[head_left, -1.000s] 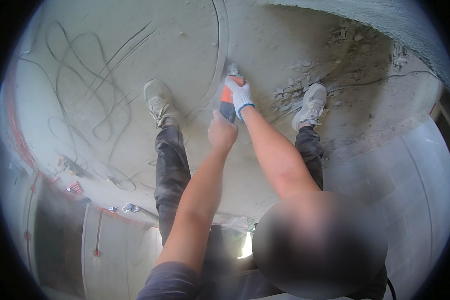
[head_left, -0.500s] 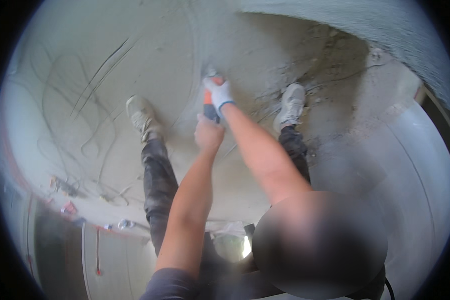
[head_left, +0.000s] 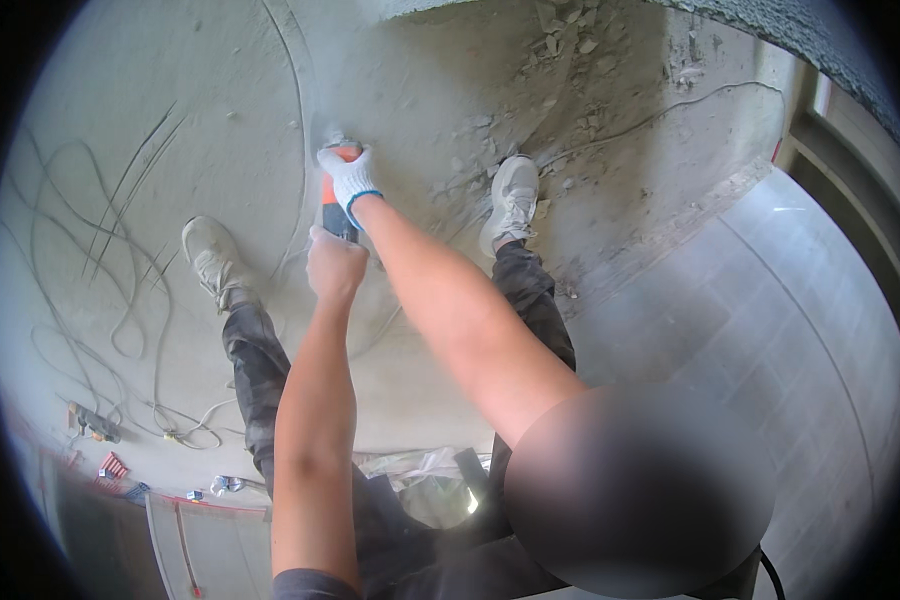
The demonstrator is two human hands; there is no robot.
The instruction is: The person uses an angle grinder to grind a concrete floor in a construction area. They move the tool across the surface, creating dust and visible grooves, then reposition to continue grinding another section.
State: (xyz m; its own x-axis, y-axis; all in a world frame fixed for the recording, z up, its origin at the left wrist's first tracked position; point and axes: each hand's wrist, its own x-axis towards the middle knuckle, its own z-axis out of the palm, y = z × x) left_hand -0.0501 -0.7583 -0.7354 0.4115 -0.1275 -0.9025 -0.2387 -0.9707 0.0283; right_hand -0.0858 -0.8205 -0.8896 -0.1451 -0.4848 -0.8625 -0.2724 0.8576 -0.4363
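Observation:
Both my hands hold an orange and dark angle grinder [head_left: 340, 215] low over the dusty concrete floor. My right hand [head_left: 351, 175], in a white knit glove with a blue cuff, is closed round its front part. Behind it, my left hand [head_left: 336, 266] is wrapped round the dark rear end of the body; whether it wears a glove is hard to tell. The grinder's head points away from me, with pale dust around it, so its disc cannot be made out. A curved line [head_left: 302, 120] runs along the floor beside the head.
My shoes stand either side, the left shoe [head_left: 213, 255] and the right shoe [head_left: 515, 200]. Loose cable [head_left: 130, 300] lies looped at left, near another power tool [head_left: 92, 422]. Rubble [head_left: 570, 40] is scattered at far right, before a grey block wall [head_left: 710, 310]. Dust hangs in the air.
The view has shifted, so hands, grinder and shoes appear farther left. Both hands keep their hold on the grinder. The haze looks thinner, and rubble and cables show more sharply.

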